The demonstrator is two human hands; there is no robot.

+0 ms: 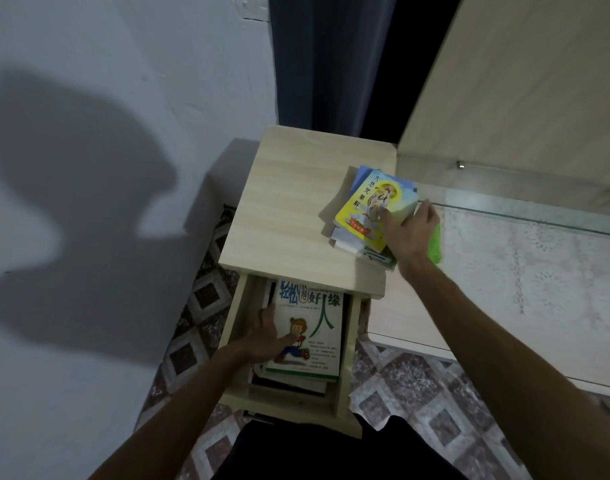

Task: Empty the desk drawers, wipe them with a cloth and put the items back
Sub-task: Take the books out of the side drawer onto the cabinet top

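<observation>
From the head camera I look down on a pale wood desk cabinet (296, 209) with its top drawer (348, 341) pulled open toward me. Inside the drawer lies a stack of books; the top one (317, 327) has a white cover with a green edge, a cartoon child running, and large Chinese characters, among them 轻松, 好 and 人. My left hand (267, 336) rests on this book's left side, fingers curled over its edge and thumb across the cover.

On the cabinet top, near its right edge, sits a second small pile of books (369, 216). Its top cover is yellow with a haloed robed figure and the title 大悲咒集解. My right hand (409, 230) holds that pile, thumb on the cover and fingers round the far side. A bright green cloth (435, 245) shows just beneath that hand.
</observation>
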